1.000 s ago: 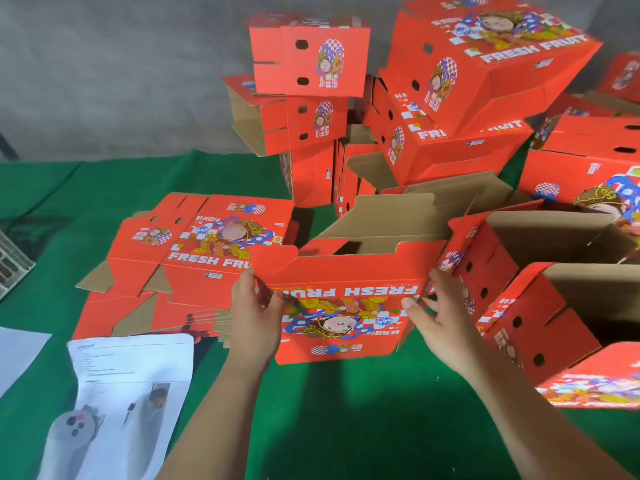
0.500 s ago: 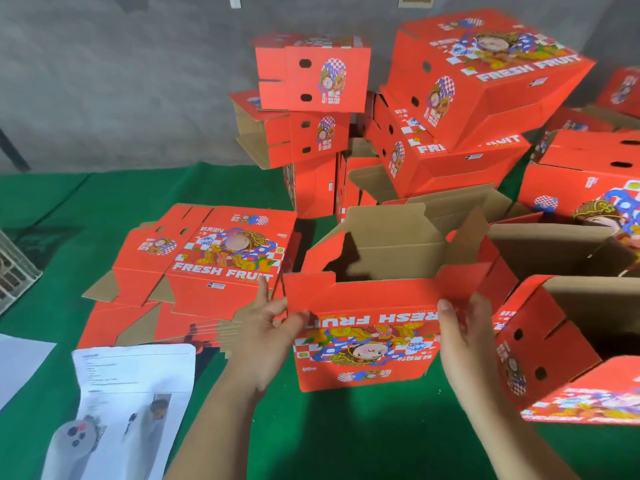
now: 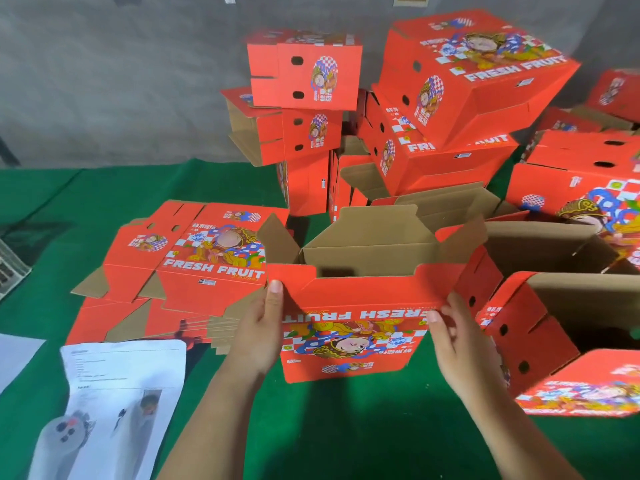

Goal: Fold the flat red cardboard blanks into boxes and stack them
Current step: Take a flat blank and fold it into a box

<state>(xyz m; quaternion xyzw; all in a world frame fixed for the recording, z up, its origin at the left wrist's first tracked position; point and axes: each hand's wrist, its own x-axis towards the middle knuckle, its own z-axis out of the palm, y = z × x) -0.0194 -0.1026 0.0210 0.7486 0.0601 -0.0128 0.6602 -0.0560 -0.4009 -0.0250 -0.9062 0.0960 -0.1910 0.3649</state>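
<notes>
From the head view, your left hand (image 3: 258, 332) grips the left edge of the half-formed box (image 3: 353, 327), thumb up along its glossy red front, while your right hand (image 3: 457, 341) pinches the right edge. The box stands open-topped on the green cloth table (image 3: 329, 427), its plain brown corrugated flaps raised. Flat blanks (image 3: 180, 271) lie stacked just left of it; folded boxes (image 3: 450, 98) pile behind. A printed white sheet (image 3: 117, 403) lies near-left.
</notes>
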